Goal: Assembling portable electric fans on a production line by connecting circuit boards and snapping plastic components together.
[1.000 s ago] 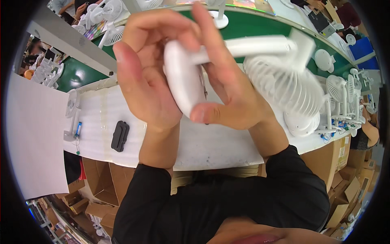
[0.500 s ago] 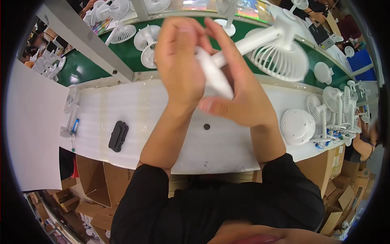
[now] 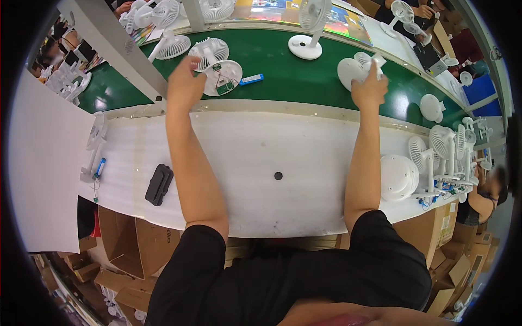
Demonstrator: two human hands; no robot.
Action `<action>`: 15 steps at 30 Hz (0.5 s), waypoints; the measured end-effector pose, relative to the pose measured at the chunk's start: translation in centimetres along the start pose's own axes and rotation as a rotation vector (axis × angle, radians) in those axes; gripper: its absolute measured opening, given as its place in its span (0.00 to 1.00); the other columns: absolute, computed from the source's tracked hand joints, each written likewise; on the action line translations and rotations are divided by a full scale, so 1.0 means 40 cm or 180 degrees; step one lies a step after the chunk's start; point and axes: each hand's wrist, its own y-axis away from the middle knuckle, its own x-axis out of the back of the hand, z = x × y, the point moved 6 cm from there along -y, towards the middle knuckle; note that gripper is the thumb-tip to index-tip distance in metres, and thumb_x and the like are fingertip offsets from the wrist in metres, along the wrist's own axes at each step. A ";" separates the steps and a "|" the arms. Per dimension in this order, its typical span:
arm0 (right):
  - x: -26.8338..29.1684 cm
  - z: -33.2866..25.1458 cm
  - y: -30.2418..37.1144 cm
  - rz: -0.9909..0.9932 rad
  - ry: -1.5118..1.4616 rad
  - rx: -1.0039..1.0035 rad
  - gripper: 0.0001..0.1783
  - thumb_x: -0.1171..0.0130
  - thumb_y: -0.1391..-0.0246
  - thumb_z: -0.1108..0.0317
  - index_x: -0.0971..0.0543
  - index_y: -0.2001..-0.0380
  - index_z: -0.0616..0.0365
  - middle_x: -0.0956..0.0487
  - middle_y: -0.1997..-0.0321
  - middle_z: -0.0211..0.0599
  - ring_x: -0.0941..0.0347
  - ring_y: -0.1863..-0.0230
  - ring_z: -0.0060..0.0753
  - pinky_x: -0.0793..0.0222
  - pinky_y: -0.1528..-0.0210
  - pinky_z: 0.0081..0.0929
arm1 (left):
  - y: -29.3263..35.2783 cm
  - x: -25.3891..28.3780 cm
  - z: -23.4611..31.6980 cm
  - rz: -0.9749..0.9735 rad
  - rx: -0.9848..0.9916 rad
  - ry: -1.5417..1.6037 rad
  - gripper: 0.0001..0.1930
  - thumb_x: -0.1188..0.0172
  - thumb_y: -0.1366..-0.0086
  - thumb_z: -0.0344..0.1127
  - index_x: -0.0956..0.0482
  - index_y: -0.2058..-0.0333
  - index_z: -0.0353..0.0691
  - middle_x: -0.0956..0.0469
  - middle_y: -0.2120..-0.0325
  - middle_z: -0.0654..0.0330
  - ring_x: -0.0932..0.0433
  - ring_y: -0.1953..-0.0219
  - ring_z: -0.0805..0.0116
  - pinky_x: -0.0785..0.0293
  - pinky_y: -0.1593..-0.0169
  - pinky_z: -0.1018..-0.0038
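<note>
Reaching out over the white bench, the person's left hand closes loosely on an opened fan base on the green belt; the right hand grips a white fan further along. This looks like a swap of units; drawing the base back calls for a firmer hold.

Both arms outstretched, left hand curled, right hand gripping

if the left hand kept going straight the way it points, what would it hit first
Probably the open white fan base showing a small circuit board, on the green belt; the left hand is already at its edge, though depth is unclear.
</note>
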 end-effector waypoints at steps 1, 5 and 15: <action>0.022 -0.005 0.006 0.0406 0.0561 -0.0035 0.29 0.39 0.50 0.72 0.26 0.42 0.52 0.24 0.45 0.47 0.27 0.45 0.45 0.31 0.44 0.33 | -0.003 -0.023 -0.034 -0.0152 0.0171 -0.0366 0.12 0.43 0.42 0.25 0.19 0.58 0.39 0.22 0.71 0.62 0.27 0.67 0.68 0.30 0.60 0.78; 0.111 -0.144 0.035 -0.1177 -0.1818 0.0392 0.27 0.39 0.49 0.71 0.26 0.42 0.53 0.24 0.45 0.45 0.26 0.46 0.43 0.31 0.45 0.31 | 0.002 -0.037 -0.028 -0.0371 -0.0076 -0.0509 0.15 0.44 0.42 0.25 0.19 0.56 0.41 0.22 0.71 0.61 0.27 0.68 0.66 0.30 0.61 0.76; 0.206 -0.280 0.180 -0.1941 -0.3345 0.1406 0.25 0.44 0.43 0.71 0.30 0.41 0.61 0.24 0.47 0.45 0.25 0.53 0.38 0.29 0.50 0.30 | 0.134 -0.058 0.274 -0.1233 -0.0223 0.0800 0.10 0.44 0.39 0.28 0.20 0.60 0.33 0.23 0.77 0.62 0.31 0.76 0.74 0.34 0.71 0.78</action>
